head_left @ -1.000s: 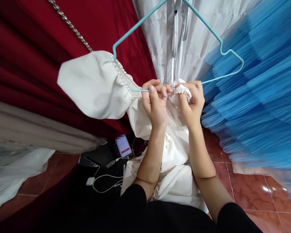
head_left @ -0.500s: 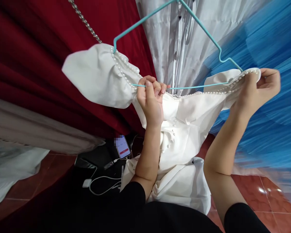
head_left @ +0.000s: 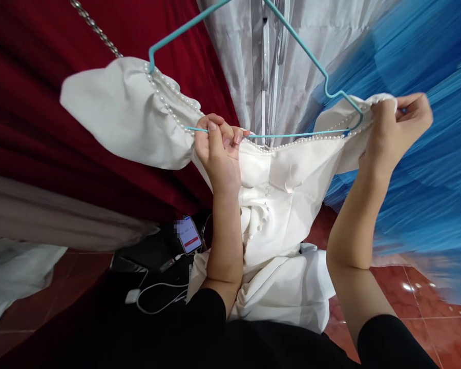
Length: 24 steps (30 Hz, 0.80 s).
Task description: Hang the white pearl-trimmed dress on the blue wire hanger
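Head view: white dress (head_left: 303,210) on a hanger (head_left: 297,39), right in front of the person, cloth falling from the neckline toward 5 o'clock. Hands well apart. Left hand (head_left: 219,148), at 12 o'clock just off centre, curled round the hanger's lower bar (head_left: 292,135); can't tell if it catches cloth too. Right hand (head_left: 401,123), between 2 and 3 o'clock, pinching the dress's pearl edge (head_left: 159,95) at the right shoulder.

Key relation: the hanger's long axis runs near level, 9 to 3 o'clock. Left hand sits toward the bar's 9 o'clock end; right hand is just past the 3 o'clock end. Right tip (head_left: 360,118) lies just beside the right hand, on its 9 o'clock side, so that hand is the nearer one. Tip shows against cloth within the neckline; how deep it sits, can't say from here. Other end meets the left sleeve (head_left: 115,113), puffed out toward 10 o'clock.

Around: red curtain (head_left: 61,46) at 10 o'clock, blue tulle (head_left: 426,215) at 3, phone (head_left: 188,236) and cable (head_left: 157,285) at 7 on something black, too dark to name. Floor tiles (head_left: 453,333) at 4.
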{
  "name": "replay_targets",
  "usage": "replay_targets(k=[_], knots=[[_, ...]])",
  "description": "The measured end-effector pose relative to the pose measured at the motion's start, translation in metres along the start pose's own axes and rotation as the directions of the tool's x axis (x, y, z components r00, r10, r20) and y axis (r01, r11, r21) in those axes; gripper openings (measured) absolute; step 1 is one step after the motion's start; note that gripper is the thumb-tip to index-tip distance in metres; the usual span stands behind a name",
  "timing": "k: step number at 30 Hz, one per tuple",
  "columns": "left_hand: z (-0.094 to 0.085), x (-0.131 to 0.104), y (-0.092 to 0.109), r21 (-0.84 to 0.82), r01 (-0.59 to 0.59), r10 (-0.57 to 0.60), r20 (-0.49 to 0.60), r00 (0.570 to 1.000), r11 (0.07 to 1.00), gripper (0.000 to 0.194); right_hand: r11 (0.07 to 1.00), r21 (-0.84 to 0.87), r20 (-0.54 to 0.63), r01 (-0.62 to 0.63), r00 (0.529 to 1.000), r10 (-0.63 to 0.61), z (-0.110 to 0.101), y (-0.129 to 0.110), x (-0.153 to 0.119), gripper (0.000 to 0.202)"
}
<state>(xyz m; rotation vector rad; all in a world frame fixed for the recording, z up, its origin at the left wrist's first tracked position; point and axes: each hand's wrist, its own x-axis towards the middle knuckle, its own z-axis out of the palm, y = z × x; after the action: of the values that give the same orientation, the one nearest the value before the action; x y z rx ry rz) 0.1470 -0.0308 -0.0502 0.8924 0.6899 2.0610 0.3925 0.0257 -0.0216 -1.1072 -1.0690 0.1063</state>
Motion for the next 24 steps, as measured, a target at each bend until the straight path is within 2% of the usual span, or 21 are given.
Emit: replay_targets(k=[2, 5, 7, 9, 11, 13, 15, 16, 17, 18, 20, 21, 22, 23, 24], knots=[[-0.001, 0.001, -0.001, 0.052, -0.008, 0.008, -0.007, 1.0, 0.999, 0.013, 0.993, -0.051, 0.039, 0.104, 0.994, -0.102, 0.01, -0.02, 0.006, 0.034], [-0.004, 0.004, -0.003, 0.071, -0.023, 0.023, 0.0, 1.0, 0.997, 0.015, 0.977, -0.076, 0.237, 0.2, 0.955, -0.178, 0.027, -0.047, -0.002, 0.034], [-0.005, 0.005, -0.004, 0.077, -0.034, 0.034, 0.006, 0.999, 0.996, 0.017, 0.978, -0.044, 0.368, 0.206, 0.913, -0.176, 0.037, -0.056, -0.014, 0.03], [-0.006, 0.005, -0.005, 0.106, -0.044, 0.045, -0.002, 0.999, 0.993, 0.019, 0.985, -0.002, 0.447, 0.171, 0.882, -0.152, 0.042, -0.058, -0.026, 0.027], [-0.005, 0.005, -0.005, 0.13, -0.049, 0.052, -0.02, 0.998, 0.99, 0.018, 0.995, 0.025, 0.474, 0.1, 0.875, -0.099, 0.04, -0.056, -0.038, 0.026], [-0.004, 0.004, -0.004, 0.12, -0.046, 0.05, -0.032, 0.998, 0.992, 0.017, 1.0, 0.011, 0.514, 0.011, 0.858, -0.015, 0.029, -0.056, -0.048, 0.027], [-0.003, 0.004, -0.004, 0.084, -0.039, 0.042, -0.034, 0.999, 0.996, 0.015, 0.997, -0.032, 0.587, -0.072, 0.806, 0.077, 0.011, -0.062, -0.058, 0.029], [-0.002, 0.004, -0.005, 0.067, -0.036, 0.039, -0.035, 0.999, 0.997, 0.015, 0.992, -0.048, 0.636, -0.117, 0.762, 0.121, 0.002, -0.068, -0.062, 0.028], [-0.002, 0.004, -0.005, 0.055, -0.033, 0.035, -0.039, 0.999, 0.998, 0.015, 0.986, -0.045, 0.705, -0.161, 0.694, 0.146, -0.005, -0.073, -0.066, 0.026], [-0.001, 0.004, -0.006, 0.049, -0.028, 0.03, -0.044, 0.999, 0.998, 0.016, 0.979, -0.055, 0.803, -0.195, 0.575, 0.159, -0.01, -0.078, -0.07, 0.022], [-0.001, 0.004, -0.008, 0.042, -0.019, 0.021, -0.05, 0.999, 0.999, 0.016, 0.975, -0.084, 0.952, -0.206, 0.272, 0.139, -0.01, -0.083, -0.077, 0.025], [-0.001, 0.004, -0.009, 0.037, -0.017, 0.018, -0.045, 0.999, 0.999, 0.015, 0.977, -0.089, 0.983, -0.195, 0.14, 0.118, -0.005, -0.081, -0.08, 0.028], [-0.001, 0.004, -0.009, 0.029, -0.017, 0.018, -0.036, 0.999, 0.999, 0.015, 0.977, -0.082, 0.993, -0.197, 0.071, 0.098, 0.003, -0.077, -0.083, 0.031], [-0.001, 0.004, -0.01, 0.02, -0.018, 0.019, -0.025, 1.0, 1.0, 0.015, 0.973, -0.065, 0.994, -0.221, 0.07, 0.082, 0.013, -0.071, -0.086, 0.038], [-0.001, 0.003, -0.01, 0.012, -0.016, 0.016, -0.015, 1.0, 1.0, 0.015, 0.959, -0.027, 0.986, -0.281, 0.15, 0.072, 0.023, -0.065, -0.089, 0.046]])
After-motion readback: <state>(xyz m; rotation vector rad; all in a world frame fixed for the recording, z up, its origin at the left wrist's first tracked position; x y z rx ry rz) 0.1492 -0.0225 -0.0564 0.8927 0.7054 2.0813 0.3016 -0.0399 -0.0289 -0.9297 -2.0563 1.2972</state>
